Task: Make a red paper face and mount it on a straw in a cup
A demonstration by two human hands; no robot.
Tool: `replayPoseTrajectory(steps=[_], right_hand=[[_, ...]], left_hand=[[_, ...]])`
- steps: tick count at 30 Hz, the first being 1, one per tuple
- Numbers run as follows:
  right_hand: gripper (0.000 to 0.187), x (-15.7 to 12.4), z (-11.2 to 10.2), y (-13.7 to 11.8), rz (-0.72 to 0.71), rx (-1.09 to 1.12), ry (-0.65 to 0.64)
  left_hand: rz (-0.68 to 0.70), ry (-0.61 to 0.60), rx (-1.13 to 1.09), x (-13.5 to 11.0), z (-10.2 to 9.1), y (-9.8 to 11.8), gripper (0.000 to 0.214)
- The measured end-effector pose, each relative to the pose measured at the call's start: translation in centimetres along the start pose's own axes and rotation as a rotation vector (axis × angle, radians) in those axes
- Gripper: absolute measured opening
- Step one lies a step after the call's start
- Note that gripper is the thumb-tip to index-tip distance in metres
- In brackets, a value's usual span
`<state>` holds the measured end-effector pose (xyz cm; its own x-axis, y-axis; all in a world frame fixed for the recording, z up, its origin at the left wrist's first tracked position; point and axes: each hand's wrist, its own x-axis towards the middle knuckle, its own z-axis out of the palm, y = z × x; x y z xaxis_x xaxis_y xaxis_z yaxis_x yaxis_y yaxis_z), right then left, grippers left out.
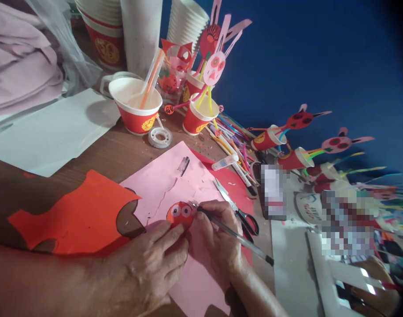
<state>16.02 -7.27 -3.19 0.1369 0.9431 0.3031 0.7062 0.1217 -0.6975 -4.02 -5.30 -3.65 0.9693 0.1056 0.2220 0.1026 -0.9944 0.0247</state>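
Under the fingertips of my left hand (142, 268) is a small red-orange paper disc (179, 212) bearing two pale round eyes with dark pupils. The fingers are bent over its lower edge and hold it against the pink paper (164, 182). A slim clear-barrelled pen (245, 243) is pinched in my right hand (223, 235), its tip at the disc's upper right edge beside one eye. Left of the disc lies an orange paper sheet (85, 209) with curved cut-outs. Black-handled scissors (249, 222) rest just right of my right hand.
A pen cap (183, 166) and glue stick (225, 162) lie beyond the disc. Red-and-white paper cups (135, 114) stand behind, some carrying paper animal faces on coloured stems. Loose coloured sticks (236, 145) are heaped near a tape roll (160, 137). White paper (52, 132) lies left.
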Motion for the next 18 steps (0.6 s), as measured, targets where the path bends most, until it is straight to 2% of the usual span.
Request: replayPoseTrajectory(steps=[5, 8, 15, 18], right_hand=[[0.007, 0.08, -0.02, -0.65, -0.06, -0.041, -0.04], [0.007, 0.21, -0.02, -0.7, -0.074, -0.047, -0.047], [0.005, 0.05, 0.05, -0.75, 0.023, -0.031, -0.059], [0.005, 0.0, -0.02, -0.54, 0.036, -0.02, -0.085]], left_hand=[[-0.015, -0.014, -0.007, 0.04, -0.12, -0.17, 0.047], [-0.05, 0.01, -0.037, -0.12, -0.05, -0.09, 0.044], [-0.159, 0.106, -0.094, -0.25, 0.38, 0.18, 0.048], [-0.132, 0.081, -0.112, 0.0, -0.06, -0.01, 0.049]])
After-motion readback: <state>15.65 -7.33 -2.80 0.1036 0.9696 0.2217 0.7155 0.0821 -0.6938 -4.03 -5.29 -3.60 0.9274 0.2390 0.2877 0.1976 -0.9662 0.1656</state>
